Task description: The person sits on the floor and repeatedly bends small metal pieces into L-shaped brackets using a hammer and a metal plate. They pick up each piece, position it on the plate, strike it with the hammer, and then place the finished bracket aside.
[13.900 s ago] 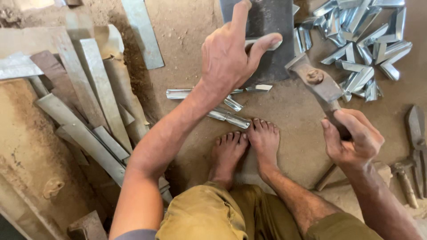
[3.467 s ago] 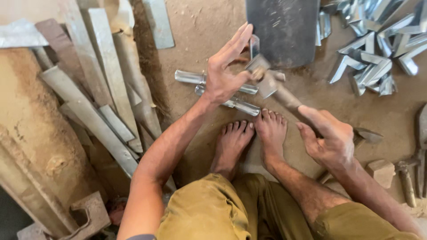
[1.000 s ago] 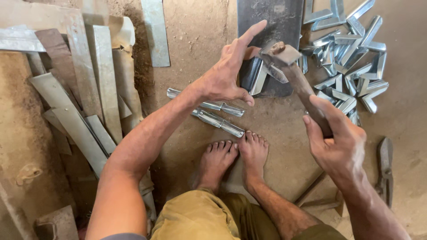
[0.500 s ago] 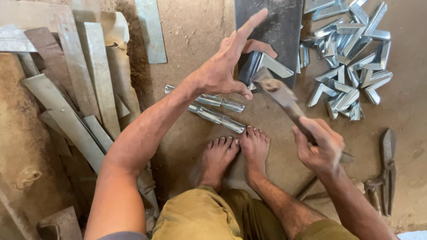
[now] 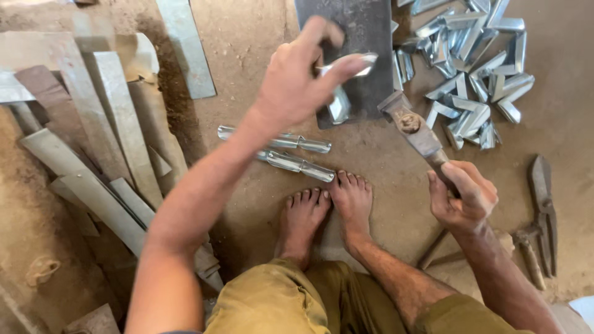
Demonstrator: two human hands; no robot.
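Squatting worker, metal piece in one hand, hammer in the other

L hand (image 5: 296, 83) raised over the dark steel plate (image 5: 365, 43), thumb & fingers pinched on a small bent metal piece (image 5: 349, 65) (blurred); another folded piece (image 5: 338, 105) lies on the plate below. R hand (image 5: 463, 196) fist-closed round the hammer (image 5: 413, 127) handle, head tilted up near plate's corner. Pile of bent pieces (image 5: 473, 68) beyond, tin snips (image 5: 543, 210) on dirt at right, bare feet (image 5: 328, 207) just below

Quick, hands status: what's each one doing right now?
Left hand: closed, pinching a small bent shiny metal strip above the dark steel plate.
Right hand: closed around the wooden-handled hammer.
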